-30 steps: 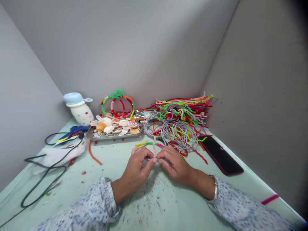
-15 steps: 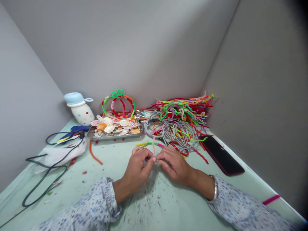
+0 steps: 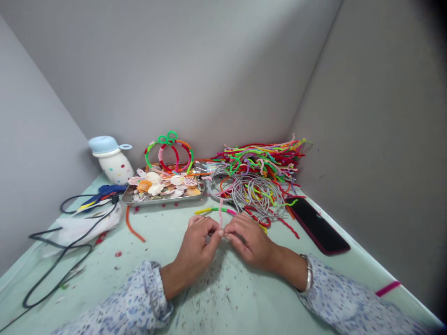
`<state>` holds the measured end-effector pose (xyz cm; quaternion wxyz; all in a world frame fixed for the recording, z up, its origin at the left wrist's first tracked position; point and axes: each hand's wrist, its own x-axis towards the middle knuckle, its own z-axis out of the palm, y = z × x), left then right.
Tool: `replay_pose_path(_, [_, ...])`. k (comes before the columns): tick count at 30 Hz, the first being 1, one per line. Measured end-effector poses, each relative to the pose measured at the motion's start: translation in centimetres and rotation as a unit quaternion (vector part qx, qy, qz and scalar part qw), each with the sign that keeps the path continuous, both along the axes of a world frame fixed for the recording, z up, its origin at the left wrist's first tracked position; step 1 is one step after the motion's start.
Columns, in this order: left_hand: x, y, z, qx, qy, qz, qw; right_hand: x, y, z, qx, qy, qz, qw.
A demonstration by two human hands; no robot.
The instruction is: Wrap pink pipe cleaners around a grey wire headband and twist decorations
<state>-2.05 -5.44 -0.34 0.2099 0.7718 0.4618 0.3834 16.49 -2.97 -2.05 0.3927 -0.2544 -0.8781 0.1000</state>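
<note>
My left hand (image 3: 195, 246) and my right hand (image 3: 248, 241) meet fingertip to fingertip on the pale green table (image 3: 146, 274). Both pinch a thin pink pipe cleaner (image 3: 220, 211) that sticks up between them. Just behind the fingers lies a hoop piece wrapped in yellow, green and pink (image 3: 214, 210). A heap of grey wire hoops (image 3: 256, 193) lies beyond my right hand, and behind it a pile of coloured pipe cleaners (image 3: 261, 160).
A metal tray of seashells (image 3: 162, 188) stands at the back with wrapped coloured hoops (image 3: 171, 151) propped behind. A dotted white jar (image 3: 113, 163), a blue glue gun (image 3: 101, 193) with black cable (image 3: 59, 260), an orange pipe cleaner (image 3: 134, 225) and a dark phone (image 3: 319, 223) surround the hands.
Both hands keep their pinch on the pink pipe cleaner, with only slight finger movement. The view has shifted a little to the right.
</note>
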Motion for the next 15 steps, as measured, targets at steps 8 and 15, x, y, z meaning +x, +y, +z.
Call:
replay_pose_path(8, [0.08, -0.03, -0.04, -0.002, 0.005, 0.01, 1.0, -0.02, 0.0, 0.13, 0.006, -0.01, -0.001, 1.0])
replay_pose_path(15, [0.02, 0.02, -0.09, 0.018, -0.005, 0.007, 1.0, -0.02, 0.01, 0.13, -0.014, 0.011, -0.005, 1.0])
